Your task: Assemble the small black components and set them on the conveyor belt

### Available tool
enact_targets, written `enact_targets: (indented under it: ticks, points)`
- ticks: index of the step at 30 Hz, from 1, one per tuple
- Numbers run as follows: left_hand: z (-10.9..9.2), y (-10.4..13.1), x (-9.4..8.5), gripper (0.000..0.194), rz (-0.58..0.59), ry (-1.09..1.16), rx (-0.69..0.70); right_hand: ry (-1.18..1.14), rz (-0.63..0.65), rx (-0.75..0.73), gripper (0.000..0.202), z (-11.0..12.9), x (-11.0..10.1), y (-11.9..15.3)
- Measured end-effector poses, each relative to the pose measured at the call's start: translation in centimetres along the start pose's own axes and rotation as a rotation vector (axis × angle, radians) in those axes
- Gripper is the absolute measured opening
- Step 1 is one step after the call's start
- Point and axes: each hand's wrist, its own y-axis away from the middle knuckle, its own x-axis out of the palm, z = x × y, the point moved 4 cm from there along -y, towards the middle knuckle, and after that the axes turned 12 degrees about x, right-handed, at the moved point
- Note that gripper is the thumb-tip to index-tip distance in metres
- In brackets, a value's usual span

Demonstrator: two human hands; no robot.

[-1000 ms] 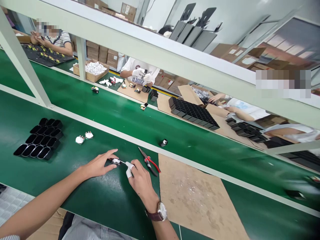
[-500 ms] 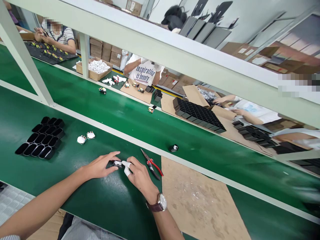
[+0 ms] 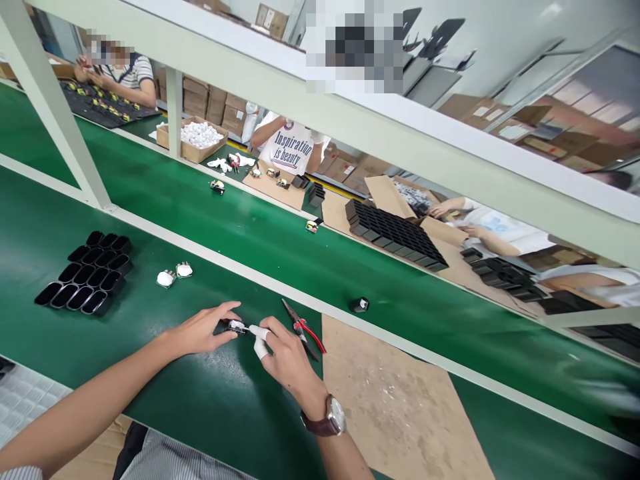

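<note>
My left hand (image 3: 203,330) grips a small black housing (image 3: 237,327) between thumb and fingers; a white part and thin metal pins show at its open end. White finger cots cover fingertips of my right hand (image 3: 280,350), which is closed just right of the housing. A thin pale bit shows at these fingertips, too small to make out. Red-handled pliers (image 3: 304,328) lie on the green table right of my right hand. Two small circuit boards with white tops, a left one (image 3: 165,278) and a right one (image 3: 185,270), sit beyond my left hand.
Rows of black housings (image 3: 80,275) stand at the left. A cardboard sheet (image 3: 390,393) covers the table at right. Past a pale rail, the green belt (image 3: 260,227) carries a black housing (image 3: 361,305) and circuit boards. A shelf beam (image 3: 300,93) crosses above; several co-workers sit opposite.
My right hand has drawn slightly right, away from the housing, which stays in my left hand. Items on the belt have shifted to the right.
</note>
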Motion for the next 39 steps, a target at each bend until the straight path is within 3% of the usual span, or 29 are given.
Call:
enact_targets:
  ticks: [6,20,27,30,32,35,37,39]
  points:
    - [0.2,0.1,0.1,0.068,-0.003,0.023,-0.014,0.003,0.052,-0.002,0.023,0.2,1.5,-1.2]
    - [0.3,0.2,0.1,0.068,-0.018,0.04,-0.006,0.039,0.08,-0.007,0.023,0.0,0.8,-1.4]
    - [0.2,0.1,0.0,0.068,0.001,0.024,-0.013,0.01,0.046,0.025,0.026,-0.5,0.3,-0.9]
    - [0.2,0.2,-0.1,0.068,0.009,0.003,-0.015,-0.095,-0.05,0.115,0.031,-2.0,0.5,-0.4]
    - [0.2,0.3,-0.2,0.063,-0.003,-0.05,0.024,-0.092,-0.131,0.192,0.031,-3.5,1.0,0.1]
    - [-0.2,0.3,-0.3,0.04,-0.032,-0.135,0.175,0.018,-0.179,0.238,0.03,-4.9,2.4,0.8]
    - [-0.4,0.2,0.0,0.024,-0.041,-0.156,0.257,0.065,-0.195,0.238,0.029,-5.0,3.0,1.1]
    - [-0.5,0.1,0.3,0.024,-0.045,-0.155,0.281,0.052,-0.228,0.24,0.028,-4.4,3.2,1.1]
